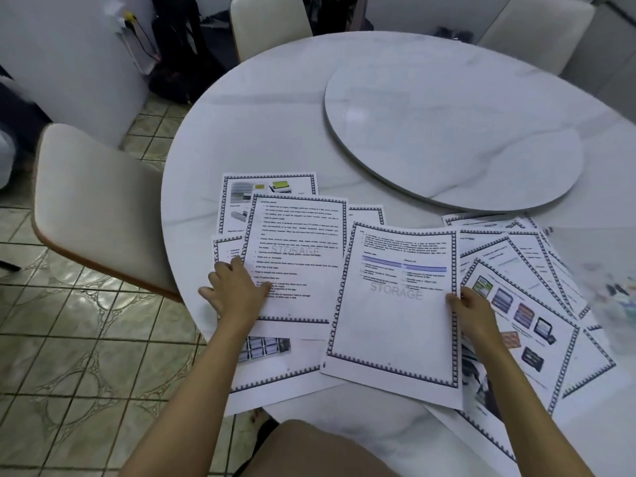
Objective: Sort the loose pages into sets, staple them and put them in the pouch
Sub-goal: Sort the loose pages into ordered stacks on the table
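Knee (309, 449); left hand (235, 292) wide-fingered on left page (299, 235); right hand (473, 309), pinch on middle page (395, 321)

the print on the left page (296, 235) and the middle page (395, 325) was too small and soft to read; only a grey "storage" watermark (395, 291) came through. the left hand (237, 290) hid some lower lines of the left page. the lower sheets (268, 370) under it showed only corners and borders. by the table's (275, 132) right edge a smeared patch (612, 287) held dark and pale shapes that could not be told. the fanned pages (537, 256) there overlapped, each hiding most of the next.
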The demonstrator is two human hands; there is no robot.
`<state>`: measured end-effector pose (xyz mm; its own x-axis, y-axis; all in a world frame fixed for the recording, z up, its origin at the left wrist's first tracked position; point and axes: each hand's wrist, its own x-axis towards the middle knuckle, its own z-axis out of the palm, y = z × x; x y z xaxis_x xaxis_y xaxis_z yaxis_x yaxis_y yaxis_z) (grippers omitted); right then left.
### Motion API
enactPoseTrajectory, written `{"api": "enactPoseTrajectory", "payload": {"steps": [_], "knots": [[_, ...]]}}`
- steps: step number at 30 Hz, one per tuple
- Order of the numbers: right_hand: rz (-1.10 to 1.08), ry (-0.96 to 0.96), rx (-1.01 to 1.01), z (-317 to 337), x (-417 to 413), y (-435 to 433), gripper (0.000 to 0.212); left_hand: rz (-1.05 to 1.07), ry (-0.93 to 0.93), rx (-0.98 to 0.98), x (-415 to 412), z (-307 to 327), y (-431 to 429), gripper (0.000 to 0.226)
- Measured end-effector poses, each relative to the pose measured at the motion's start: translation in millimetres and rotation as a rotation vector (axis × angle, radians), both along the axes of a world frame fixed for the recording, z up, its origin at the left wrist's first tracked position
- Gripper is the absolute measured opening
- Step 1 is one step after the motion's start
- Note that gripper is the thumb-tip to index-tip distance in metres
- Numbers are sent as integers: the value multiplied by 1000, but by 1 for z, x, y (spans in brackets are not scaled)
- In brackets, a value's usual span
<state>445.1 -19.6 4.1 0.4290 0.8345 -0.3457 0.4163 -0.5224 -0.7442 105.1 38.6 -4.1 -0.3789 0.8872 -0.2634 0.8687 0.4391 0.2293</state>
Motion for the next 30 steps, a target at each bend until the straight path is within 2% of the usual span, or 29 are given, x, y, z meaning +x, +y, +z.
{"api": "enactPoseTrajectory", "payload": {"steps": [3, 6, 10, 15, 18, 20, 22, 24, 26, 30], "knots": [[-10, 11, -1, 0, -2, 1, 25, 69, -31, -38, -3, 2, 6, 77], [-8, 42, 4, 0, -1, 3, 29, 110, -112, 37, -8, 0, 9, 51], [-34, 42, 11, 3, -4, 7, 40, 91, -344, 275, -11, 5, 6, 25], [-50, 108, 40, 7, -9, 11, 49, 16, -409, 616, -14, 37, 2, 24], [-68, 163, 70, 11, -12, 15, 50, 22, -526, 733, -29, 57, 5, 22], [-76, 185, 87, 14, -16, 17, 47, 65, -657, 738, -40, 67, 8, 20], [-87, 214, 108, 15, -19, 19, 45, 108, -833, 706, -48, 68, 11, 7], [-98, 269, 127, 17, -24, 21, 41, 118, -939, 637, -47, 68, 11, 14], [-90, 317, 147, 19, -30, 23, 28, 91, -992, 555, -37, 65, 7, 11], [-81, 426, 190, 26, -46, 27, 19, 42, -1045, 416, -8, 48, -6, 4]]}}
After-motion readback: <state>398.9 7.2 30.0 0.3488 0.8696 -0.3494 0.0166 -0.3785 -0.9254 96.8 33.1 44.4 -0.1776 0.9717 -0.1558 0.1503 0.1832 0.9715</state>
